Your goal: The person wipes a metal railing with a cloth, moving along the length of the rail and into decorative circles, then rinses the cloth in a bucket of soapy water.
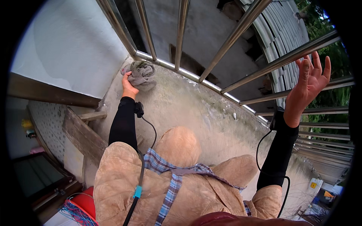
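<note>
A balled-up grey cloth (143, 77) rests on the concrete floor in the corner where a white wall meets the railing. My left hand (130, 85) grips its near left side, the thumb on top and the other fingers mostly hidden beneath. At upper right, my right hand (309, 75) is raised by the metal railing bars (280, 60), its fingers spread and nothing in it. Whether its fingertips touch a bar, I cannot tell. Black sleeves cover both forearms, and a small black device with a cable sits at each wrist.
The bottom rail (188, 75) borders the stained concrete floor (181, 110). A wooden bench (82, 135) stands at left, beside the white wall (73, 48). Behind my left elbow are a red container (84, 204) and blue strings (75, 212). Grey roofing (282, 31) lies beyond the bars.
</note>
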`<state>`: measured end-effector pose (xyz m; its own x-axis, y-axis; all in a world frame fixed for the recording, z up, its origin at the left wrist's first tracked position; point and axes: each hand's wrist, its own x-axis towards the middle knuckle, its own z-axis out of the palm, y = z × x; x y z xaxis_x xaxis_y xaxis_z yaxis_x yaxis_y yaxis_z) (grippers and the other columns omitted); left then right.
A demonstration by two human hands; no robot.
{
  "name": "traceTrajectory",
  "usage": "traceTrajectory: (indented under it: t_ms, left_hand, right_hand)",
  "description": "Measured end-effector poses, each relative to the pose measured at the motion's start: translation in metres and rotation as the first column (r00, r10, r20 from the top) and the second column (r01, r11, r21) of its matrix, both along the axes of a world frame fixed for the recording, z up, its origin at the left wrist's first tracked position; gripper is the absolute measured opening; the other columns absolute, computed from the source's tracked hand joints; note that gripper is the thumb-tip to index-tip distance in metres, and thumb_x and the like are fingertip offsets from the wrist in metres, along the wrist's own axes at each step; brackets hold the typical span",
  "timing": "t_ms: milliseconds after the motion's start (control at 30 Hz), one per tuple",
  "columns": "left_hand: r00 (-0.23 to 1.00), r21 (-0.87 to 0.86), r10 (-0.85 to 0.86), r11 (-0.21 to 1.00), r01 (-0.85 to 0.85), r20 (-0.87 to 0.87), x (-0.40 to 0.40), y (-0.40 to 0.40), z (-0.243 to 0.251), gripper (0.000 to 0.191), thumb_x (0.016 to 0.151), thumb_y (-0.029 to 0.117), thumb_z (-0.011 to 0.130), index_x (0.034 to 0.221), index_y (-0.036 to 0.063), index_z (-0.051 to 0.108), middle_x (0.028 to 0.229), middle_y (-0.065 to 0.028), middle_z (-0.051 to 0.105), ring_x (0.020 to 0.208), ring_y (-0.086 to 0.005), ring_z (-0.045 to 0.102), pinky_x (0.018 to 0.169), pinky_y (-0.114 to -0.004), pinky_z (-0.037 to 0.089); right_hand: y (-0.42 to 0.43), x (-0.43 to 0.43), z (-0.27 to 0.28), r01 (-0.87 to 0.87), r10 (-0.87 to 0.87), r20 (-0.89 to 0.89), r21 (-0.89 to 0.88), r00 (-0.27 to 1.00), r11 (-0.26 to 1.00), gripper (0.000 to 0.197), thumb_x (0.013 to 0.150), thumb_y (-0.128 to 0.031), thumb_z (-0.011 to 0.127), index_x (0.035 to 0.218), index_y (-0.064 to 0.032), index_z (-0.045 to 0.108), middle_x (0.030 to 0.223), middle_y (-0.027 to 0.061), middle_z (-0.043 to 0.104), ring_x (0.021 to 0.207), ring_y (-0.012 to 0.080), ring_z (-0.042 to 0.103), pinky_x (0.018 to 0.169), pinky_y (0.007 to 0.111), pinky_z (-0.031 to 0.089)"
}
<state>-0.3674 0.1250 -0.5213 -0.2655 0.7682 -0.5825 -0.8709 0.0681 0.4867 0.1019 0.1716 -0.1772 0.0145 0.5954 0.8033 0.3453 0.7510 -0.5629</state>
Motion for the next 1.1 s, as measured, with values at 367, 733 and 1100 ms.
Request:
traceTrajectory:
  t_ms: [367, 733, 1100]
  left_hand:
    - [0.974, 0.144, 0.124, 0.978, -0.153, 0.188, -0.007, 0.042, -0.033, 0.042, 0.086, 0.040, 0.056, 0.114, 0.0082, 0.061, 0.118, -0.0092, 0.062, 0.109, -0.0331, 0.056, 0.100, -0.050, 0.040]
    - [0.948, 0.329, 0.190, 0.905, -0.269, 0.254, 0.032, 0.101, -0.044, 0.085, 0.079, 0.077, 0.044, 0.137, 0.0150, 0.045, 0.138, -0.0100, 0.046, 0.126, -0.0350, 0.044, 0.106, -0.059, 0.031]
    - [0.714, 0.536, -0.228, 0.810, -0.239, 0.662, 0.133, 0.098, -0.048, 0.063, 0.090, 0.060, 0.031, 0.127, 0.0147, 0.054, 0.133, -0.0137, 0.051, 0.125, -0.0356, 0.046, 0.106, -0.061, 0.031]
  right_hand:
    - [0.036, -0.037, 0.013, -0.220, 0.171, -0.351, -0.105, 0.921, 0.970, 0.014, 0.096, -0.015, 0.058, 0.084, -0.0077, 0.055, 0.060, -0.0040, 0.032, 0.050, 0.0057, 0.033, 0.045, 0.021, 0.025]
    - [0.041, -0.034, 0.006, -0.102, 0.083, -0.258, -0.064, 0.963, 0.993, 0.010, 0.097, -0.009, 0.052, 0.087, -0.0060, 0.050, 0.063, -0.0012, 0.034, 0.051, 0.0065, 0.033, 0.043, 0.020, 0.026]
    - [0.038, -0.033, 0.011, 0.014, -0.032, -0.256, -0.069, 0.966, 0.997, 0.008, 0.093, -0.004, 0.053, 0.087, -0.0053, 0.050, 0.061, 0.0000, 0.036, 0.050, 0.0075, 0.033, 0.045, 0.022, 0.027]
